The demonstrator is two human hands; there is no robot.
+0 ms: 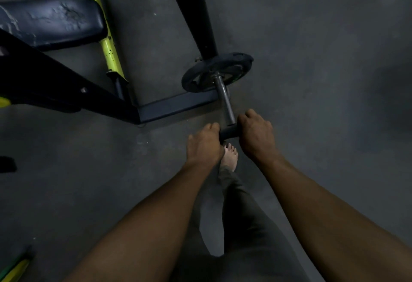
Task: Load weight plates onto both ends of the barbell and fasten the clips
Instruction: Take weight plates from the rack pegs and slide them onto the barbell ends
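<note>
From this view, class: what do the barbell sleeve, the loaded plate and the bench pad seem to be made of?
Barbell sleeve: bare metal, probably steel; smooth grey with a dull shine.
Plate: dark and matte with a worn rim; rubber-coated or painted iron, unclear which.
Bench pad: dark vinyl or leatherette, creased and scuffed pale.
</note>
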